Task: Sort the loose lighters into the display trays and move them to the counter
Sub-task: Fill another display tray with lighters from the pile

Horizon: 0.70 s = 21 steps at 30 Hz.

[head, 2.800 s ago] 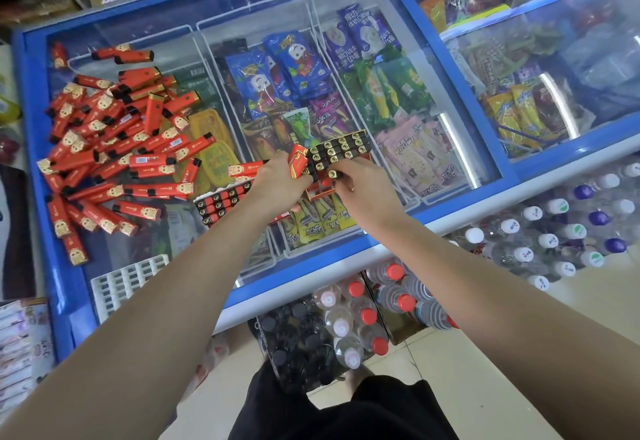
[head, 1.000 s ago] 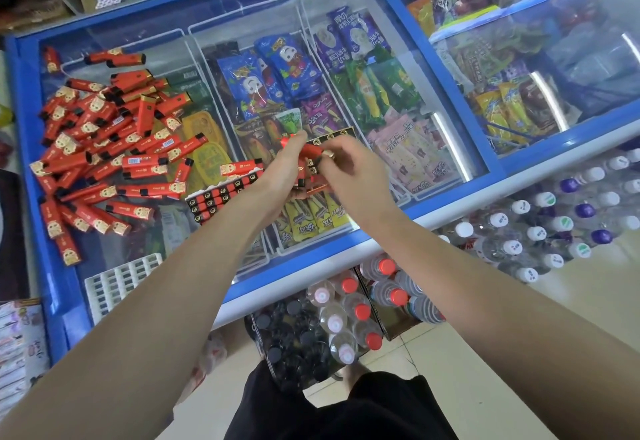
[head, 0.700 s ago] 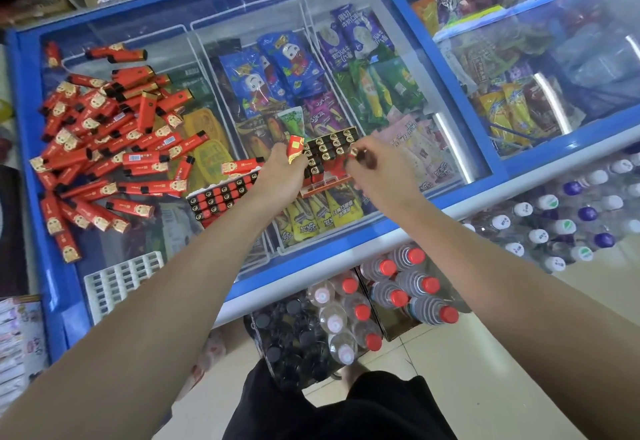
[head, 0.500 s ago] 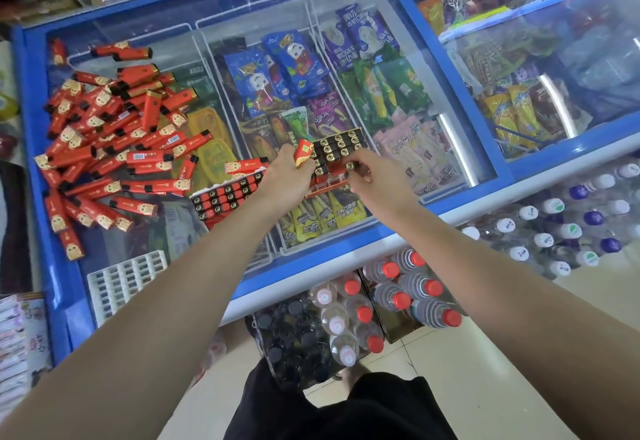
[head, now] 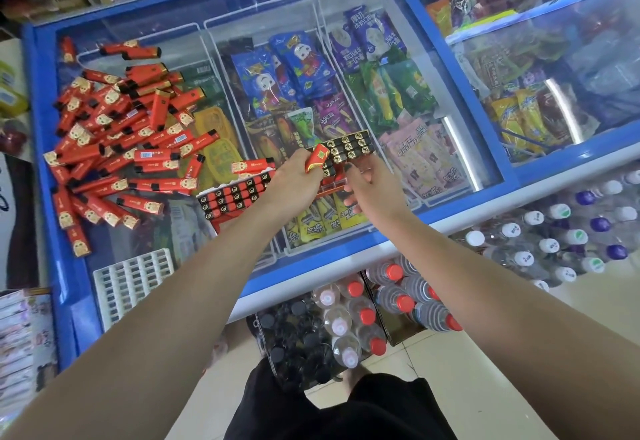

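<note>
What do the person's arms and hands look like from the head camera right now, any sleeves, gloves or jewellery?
Both forearms are bare to the frame edge; no sleeves show. No gloves on the left hand or the right hand. A thin ring seems to sit on a right-hand finger, and one right fingernail looks dark; both are too small to be sure. No watch or bracelet shows.

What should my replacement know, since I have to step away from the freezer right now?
Left hand: holds one red lighter upright at the edge of the part-filled tray.
Right hand: its fingers curl round that tray, steadying it above the freezer lid.
Done: another filled tray lies on the glass by the left wrist.
Left: a big pile of loose lighters on the left of the lid, an empty white tray at the near edge; no trays moved to the counter yet.
</note>
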{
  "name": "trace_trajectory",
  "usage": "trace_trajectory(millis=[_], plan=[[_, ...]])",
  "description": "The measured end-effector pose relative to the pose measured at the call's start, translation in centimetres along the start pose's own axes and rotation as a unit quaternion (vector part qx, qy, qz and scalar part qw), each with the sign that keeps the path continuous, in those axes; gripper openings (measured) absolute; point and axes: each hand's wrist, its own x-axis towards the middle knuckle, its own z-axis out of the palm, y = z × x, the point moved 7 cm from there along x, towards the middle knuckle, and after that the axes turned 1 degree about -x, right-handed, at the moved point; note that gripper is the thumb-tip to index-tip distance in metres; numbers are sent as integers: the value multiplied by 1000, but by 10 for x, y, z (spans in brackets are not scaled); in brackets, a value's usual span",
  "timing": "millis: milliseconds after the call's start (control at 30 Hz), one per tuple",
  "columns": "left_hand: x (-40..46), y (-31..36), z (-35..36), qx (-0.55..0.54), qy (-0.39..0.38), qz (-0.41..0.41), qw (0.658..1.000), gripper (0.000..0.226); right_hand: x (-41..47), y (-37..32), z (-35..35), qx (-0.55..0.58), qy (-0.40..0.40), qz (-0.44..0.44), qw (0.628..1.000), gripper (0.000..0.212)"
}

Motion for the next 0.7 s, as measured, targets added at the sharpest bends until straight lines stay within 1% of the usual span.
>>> trace_trajectory(millis=[67,167,267,367,433,467,533,600,667,700], plan=[[0,1,1,9,5,8,1000,9,1,2,3,30,-16,51,998,27],[0,4,2,14,12,16,1000,10,3,6,6,65,-39,113,991,32],[-2,6,0,-4,19,20,1000,9,7,12,1,43,-28,167,985,41],[-2,6,-5,-23,37,16,999,8,7,16,2,33,-54,208,976,47],[-1,5,-7,-46,46,11,998,15,4,15,3,55,-62,202,976,47],[0,3,-7,-70,49,2,996,18,2,12,4,81,-62,188,977,43],[2,-1,-7,-123,52,-19,991,18,-3,3,5,152,-70,151,974,29],[5,-3,-5,-182,51,-31,981,14,-10,-6,6,219,-99,123,963,15],[9,-5,-2,-231,43,-41,971,17,-16,-13,6,253,-126,98,954,12],[9,-4,0,-242,37,-42,969,19,-17,-17,4,261,-125,84,953,13]])
